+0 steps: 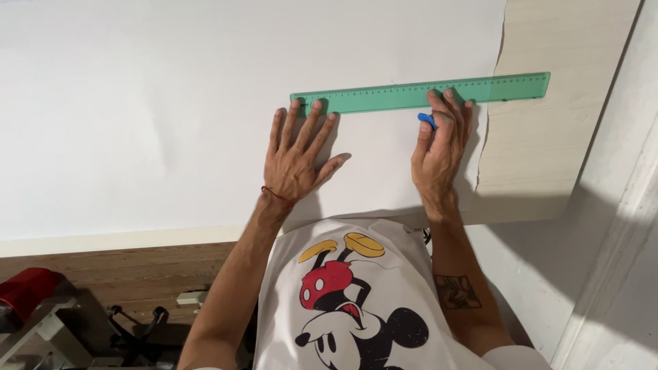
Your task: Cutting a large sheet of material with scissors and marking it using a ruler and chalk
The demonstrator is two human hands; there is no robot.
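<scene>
Ruler (419, 93) lies crosswise near the sheet's (137, 103) far edge, left hand (296, 159) splayed flat, right hand (439, 147) gripping a blue pen (426, 120).

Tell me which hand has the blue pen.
The right hand: a blue pen shows between its fingers. The left hand lies flat, fingers spread, empty.

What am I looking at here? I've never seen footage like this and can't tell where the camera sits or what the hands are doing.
The single picture comes from a camera worn on a person's head, looking down over their chest at their own two bare hands. A large white sheet lies on a pale wooden table. Across the sheet's right edge lies a long green see-through ruler. The left hand lies flat, fingers spread, fingertips on the ruler's left end. The right hand touches the ruler further along and holds a small blue object, perhaps a pen; too little shows to tell.
</scene>
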